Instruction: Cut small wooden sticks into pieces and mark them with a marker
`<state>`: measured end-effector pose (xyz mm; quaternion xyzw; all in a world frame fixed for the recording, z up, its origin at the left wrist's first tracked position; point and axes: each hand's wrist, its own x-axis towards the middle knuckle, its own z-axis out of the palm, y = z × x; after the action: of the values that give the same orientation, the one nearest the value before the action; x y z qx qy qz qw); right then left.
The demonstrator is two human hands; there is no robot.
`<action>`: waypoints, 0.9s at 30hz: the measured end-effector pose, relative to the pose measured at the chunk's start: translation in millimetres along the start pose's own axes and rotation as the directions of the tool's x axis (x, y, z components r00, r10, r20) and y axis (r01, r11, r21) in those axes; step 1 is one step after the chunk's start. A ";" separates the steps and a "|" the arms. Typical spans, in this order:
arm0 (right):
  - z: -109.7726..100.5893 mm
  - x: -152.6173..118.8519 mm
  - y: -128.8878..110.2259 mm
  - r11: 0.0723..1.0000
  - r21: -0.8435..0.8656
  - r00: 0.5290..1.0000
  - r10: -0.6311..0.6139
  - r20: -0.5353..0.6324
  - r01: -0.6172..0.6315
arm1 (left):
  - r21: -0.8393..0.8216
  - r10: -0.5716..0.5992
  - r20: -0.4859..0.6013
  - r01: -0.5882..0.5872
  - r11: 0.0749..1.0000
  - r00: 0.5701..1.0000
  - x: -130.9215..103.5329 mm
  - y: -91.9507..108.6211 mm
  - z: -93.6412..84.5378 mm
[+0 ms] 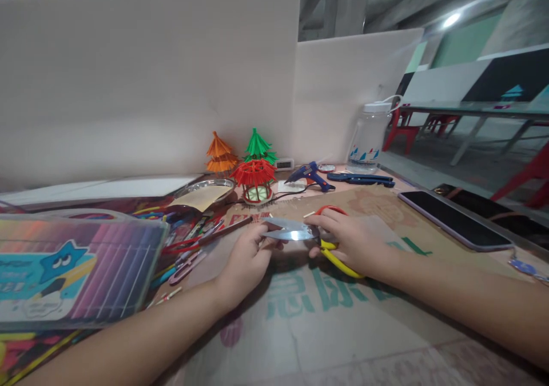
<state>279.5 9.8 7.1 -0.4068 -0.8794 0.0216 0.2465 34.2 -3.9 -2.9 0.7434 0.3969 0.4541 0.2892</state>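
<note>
My right hand (345, 237) grips a pair of scissors (294, 230), its fingers around the red and yellow handles. The blades are parted and point left, toward my left hand. My left hand (251, 254) is closed in a pinch right at the blade tips; what its fingers hold is hidden. A thin brown strip (227, 229) runs up to just behind that hand, and I cannot tell whether the two touch. Both hands are above a printed cardboard sheet (309, 329). Beyond them stands a small model with a red paper-like roof (255, 171).
At left lies a clear case of coloured markers (115, 271), with pens and loose craft bits around it. Orange (219, 151) and green (257, 146) tiered models, a metal tray (206, 191), a blue glue gun (311, 174) and a water bottle (364, 137) are behind. A phone (454, 219) lies right.
</note>
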 end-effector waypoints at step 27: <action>-4.5 1.8 -4.5 0.998 -0.038 0.998 -0.051 -0.042 0.050 | 0.033 0.028 -0.010 -0.027 0.999 1.000 -0.2 0.2 -1.5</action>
<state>277.5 7.4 12.9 -0.3894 -0.8841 -0.0099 0.2581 32.9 -4.1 -2.1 0.7510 0.3956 0.4555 0.2684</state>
